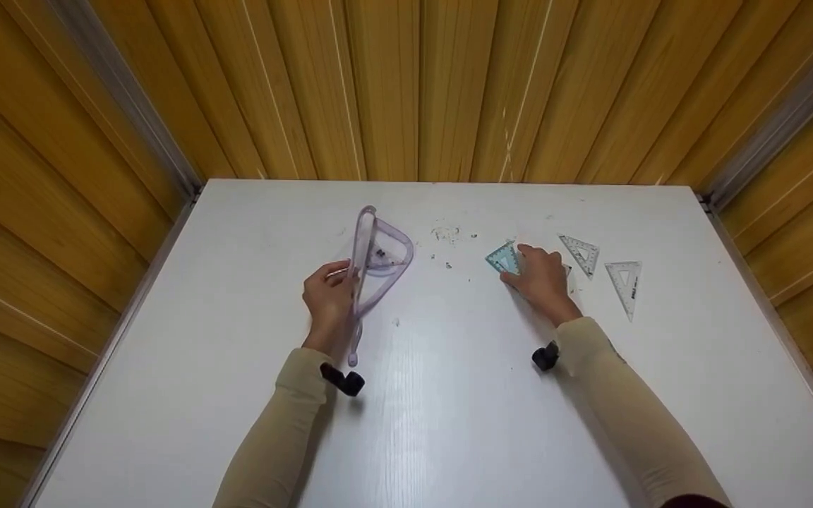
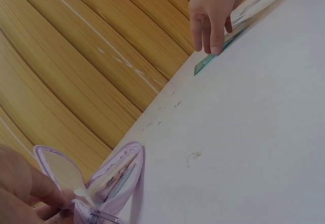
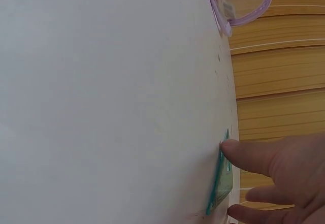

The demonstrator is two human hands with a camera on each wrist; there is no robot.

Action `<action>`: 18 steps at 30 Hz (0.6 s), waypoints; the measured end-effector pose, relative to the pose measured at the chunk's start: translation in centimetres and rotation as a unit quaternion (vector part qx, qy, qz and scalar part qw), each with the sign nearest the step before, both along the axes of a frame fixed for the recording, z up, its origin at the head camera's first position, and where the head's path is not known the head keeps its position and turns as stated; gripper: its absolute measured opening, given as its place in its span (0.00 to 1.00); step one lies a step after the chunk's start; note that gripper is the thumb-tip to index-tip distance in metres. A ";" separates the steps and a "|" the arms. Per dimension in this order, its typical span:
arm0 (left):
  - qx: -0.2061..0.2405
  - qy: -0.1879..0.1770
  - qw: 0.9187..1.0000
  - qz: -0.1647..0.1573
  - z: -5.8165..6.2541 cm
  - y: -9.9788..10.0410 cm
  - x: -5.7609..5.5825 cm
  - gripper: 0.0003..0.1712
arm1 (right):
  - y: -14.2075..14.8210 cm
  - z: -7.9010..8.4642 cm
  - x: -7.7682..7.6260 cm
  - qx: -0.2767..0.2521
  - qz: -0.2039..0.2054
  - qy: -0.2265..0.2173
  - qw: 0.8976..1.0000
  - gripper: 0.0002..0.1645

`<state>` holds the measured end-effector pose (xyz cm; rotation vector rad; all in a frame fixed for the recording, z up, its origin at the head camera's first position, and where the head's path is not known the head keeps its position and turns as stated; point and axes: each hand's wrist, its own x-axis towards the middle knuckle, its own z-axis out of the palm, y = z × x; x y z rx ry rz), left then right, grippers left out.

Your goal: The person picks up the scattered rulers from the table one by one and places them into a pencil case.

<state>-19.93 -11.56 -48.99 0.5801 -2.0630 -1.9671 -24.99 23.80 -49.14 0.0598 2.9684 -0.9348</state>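
Blurred lettering (image 1: 634, 291) on clear triangle (image 1: 628, 293), none legible

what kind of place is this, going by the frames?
Likely a small enclosed work booth: a white table, wood-look panels rising on three sides, and grey strips running up the back corners.

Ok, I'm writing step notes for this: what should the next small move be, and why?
Probably lift the teal triangle ruler with the right grip and bring it toward the purple pouch: thumb and fingers are on the ruler, while the left grip holds the pouch, whose sides stand spread open in the left wrist view.
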 end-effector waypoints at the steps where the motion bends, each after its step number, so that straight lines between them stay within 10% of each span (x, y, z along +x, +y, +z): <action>1: 0.002 0.001 1.000 0.000 0.0 0.0 0.0 0.13 | 0.0 0.0 0.0 -0.004 -0.001 0.001 1.000 0.43; 18: -0.010 -0.004 1.000 -0.005 0.0 0.1 0.0 0.12 | 0.5 0.0 0.2 -0.047 0.019 0.026 0.998 0.33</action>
